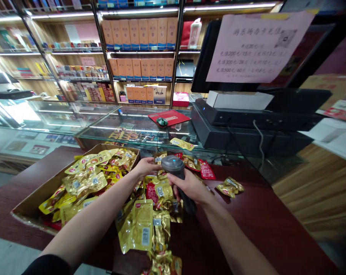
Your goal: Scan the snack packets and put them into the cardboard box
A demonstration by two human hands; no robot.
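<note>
In the head view, the right hand [191, 186] is wrapped round the handle of a dark handheld scanner [173, 164], held above loose packets [140, 225], gold and red, that lie heaped on the brown worktop [247, 225]. The left hand [147, 168] reaches close beside the scanner's head; I cannot tell whether its fingers pinch a packet. More packets fill an open cardboard box [31, 203] left of the heap

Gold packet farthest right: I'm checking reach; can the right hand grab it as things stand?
Probably not: the right hand holds the scanner, though nothing seems to cover the gold packet.
</note>
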